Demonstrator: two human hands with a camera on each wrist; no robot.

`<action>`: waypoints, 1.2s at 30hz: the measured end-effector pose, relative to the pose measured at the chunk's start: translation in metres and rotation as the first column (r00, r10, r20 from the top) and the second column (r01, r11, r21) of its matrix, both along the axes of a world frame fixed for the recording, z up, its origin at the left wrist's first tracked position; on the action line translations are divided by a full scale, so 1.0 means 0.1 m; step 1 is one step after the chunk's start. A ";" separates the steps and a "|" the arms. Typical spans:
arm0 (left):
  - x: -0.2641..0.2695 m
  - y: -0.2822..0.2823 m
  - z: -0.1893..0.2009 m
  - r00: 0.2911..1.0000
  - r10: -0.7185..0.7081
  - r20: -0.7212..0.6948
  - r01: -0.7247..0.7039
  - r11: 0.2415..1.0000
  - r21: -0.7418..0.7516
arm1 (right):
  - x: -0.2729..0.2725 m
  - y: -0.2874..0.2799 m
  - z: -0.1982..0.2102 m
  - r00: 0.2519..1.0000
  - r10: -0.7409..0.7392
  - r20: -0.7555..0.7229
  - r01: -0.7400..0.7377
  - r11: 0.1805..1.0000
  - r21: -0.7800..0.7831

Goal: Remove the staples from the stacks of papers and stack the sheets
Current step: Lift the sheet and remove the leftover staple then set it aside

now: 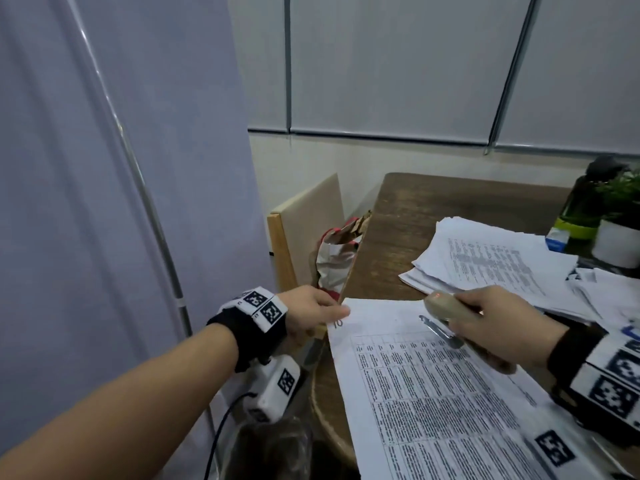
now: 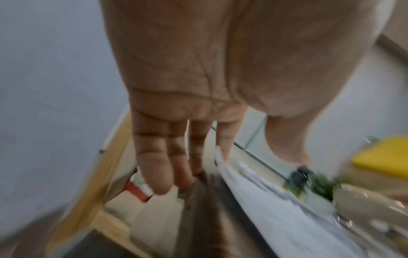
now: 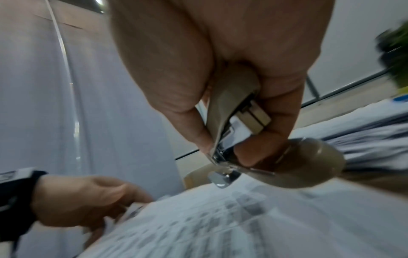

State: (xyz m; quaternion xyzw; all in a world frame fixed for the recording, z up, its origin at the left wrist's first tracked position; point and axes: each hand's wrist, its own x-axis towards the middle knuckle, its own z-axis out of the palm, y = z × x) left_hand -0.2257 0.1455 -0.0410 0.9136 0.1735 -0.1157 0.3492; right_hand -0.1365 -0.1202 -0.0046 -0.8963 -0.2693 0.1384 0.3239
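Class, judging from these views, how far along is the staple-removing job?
Done: a loose pile of sheets lies further back on the table. In hand: the left hand pinches the corner of the printed sheets, while the right hand grips the staple remover above them. Left: whether a staple remains cannot be seen.

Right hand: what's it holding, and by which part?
The right hand grips a beige stapler around its body, metal tip free above the printed sheet.
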 end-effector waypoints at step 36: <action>0.96 -1.12 0.61 0.804 0.400 0.440 -0.145 0.849 -0.507 | 1.51 -2.22 0.08 0.753 -0.584 0.302 0.638 0.761 -0.120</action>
